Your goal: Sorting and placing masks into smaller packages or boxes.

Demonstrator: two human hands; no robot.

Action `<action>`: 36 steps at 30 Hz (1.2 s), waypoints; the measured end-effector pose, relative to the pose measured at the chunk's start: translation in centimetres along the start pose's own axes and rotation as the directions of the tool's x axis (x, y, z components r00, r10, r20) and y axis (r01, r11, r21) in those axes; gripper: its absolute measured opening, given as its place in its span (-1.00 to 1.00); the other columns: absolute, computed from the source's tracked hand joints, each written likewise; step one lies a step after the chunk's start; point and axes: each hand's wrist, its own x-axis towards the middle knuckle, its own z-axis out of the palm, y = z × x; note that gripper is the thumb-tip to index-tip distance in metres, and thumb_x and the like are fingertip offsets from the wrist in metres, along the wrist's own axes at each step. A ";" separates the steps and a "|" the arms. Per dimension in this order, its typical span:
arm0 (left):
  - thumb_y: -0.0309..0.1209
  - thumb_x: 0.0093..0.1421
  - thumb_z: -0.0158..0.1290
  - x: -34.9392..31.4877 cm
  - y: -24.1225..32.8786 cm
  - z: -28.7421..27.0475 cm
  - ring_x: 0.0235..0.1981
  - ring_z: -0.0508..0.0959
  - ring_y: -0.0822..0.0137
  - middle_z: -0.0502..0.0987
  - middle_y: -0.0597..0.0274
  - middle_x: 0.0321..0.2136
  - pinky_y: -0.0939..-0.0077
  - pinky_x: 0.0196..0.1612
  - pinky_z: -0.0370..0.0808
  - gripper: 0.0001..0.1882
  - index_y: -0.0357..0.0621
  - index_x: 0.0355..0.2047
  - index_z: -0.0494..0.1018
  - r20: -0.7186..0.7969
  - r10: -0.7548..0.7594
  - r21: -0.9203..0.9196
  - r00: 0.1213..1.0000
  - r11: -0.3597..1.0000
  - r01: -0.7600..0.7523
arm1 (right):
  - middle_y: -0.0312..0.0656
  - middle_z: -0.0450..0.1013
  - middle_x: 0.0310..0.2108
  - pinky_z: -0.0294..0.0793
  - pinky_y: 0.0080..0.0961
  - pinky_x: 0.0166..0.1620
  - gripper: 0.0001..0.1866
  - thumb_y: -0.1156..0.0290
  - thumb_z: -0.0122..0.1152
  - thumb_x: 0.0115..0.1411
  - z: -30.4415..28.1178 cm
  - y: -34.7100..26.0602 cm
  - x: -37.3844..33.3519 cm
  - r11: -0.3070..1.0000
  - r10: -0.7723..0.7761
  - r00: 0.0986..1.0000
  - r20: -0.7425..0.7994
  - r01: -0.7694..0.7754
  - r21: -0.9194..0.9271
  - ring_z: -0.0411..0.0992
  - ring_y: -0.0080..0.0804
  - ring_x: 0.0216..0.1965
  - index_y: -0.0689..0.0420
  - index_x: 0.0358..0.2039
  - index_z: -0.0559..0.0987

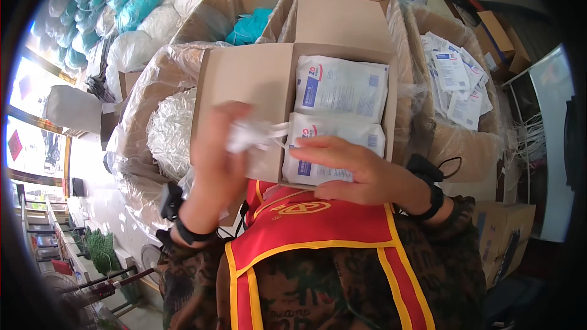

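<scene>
An open cardboard box [342, 18] stands in front of me with its flaps folded out. Two stacks of white sealed packets with blue print lie in it, a far stack [342, 85] and a near stack [376, 142]. My right hand [351, 168] lies over the near stack, fingers stretched out and holding nothing. Above the box's left flap, my left hand [220, 153] is blurred by motion. It grips a crumpled white bundle [254, 137], from which thin white strips reach toward the near packets. The bundle's exact kind is unclear.
Plastic-lined cartons surround the box: a left carton [131, 128] with a shredded-looking white heap [174, 134], a back carton with a teal bundle [251, 26], and a right carton with loose packets [455, 79]. Bagged white and teal goods [137, 12] pile up at far left.
</scene>
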 end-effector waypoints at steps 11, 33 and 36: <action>-0.44 0.02 0.27 -2.7 -10.7 -8.7 0.16 0.34 0.05 0.37 -0.01 0.11 0.26 0.20 0.25 -0.35 -0.13 0.15 0.31 -0.314 -0.198 0.540 0.929 0.768 0.346 | -0.04 0.40 -0.23 0.37 -0.25 -0.06 -0.75 0.37 0.29 0.05 -4.0 5.3 -0.3 0.559 0.203 0.978 -0.047 -0.155 -0.815 0.39 -0.07 -0.15 0.25 -0.31 0.52; -0.55 0.19 0.14 0.7 1.5 5.6 -0.50 0.46 0.60 0.56 0.32 -0.49 0.76 -0.41 0.38 -0.93 -0.29 -0.33 0.51 0.387 -0.387 -0.580 0.837 0.603 0.547 | -0.12 0.44 -0.40 0.46 -0.32 -0.26 -0.81 0.55 0.26 0.00 -2.2 -1.2 1.5 0.716 -0.095 0.959 -0.266 -0.120 -0.688 0.45 -0.12 -0.31 0.17 -0.32 0.50; -0.52 0.20 0.13 1.1 2.5 5.2 -0.51 0.43 0.65 0.54 0.35 -0.51 0.80 -0.45 0.34 -0.93 -0.29 -0.36 0.51 0.347 -0.359 -0.596 0.867 0.629 0.499 | -0.11 0.44 -0.41 0.46 -0.29 -0.27 -0.80 0.53 0.27 -0.01 -2.4 -0.8 2.2 0.775 -0.092 0.970 -0.227 -0.074 -0.628 0.45 -0.10 -0.32 0.17 -0.32 0.50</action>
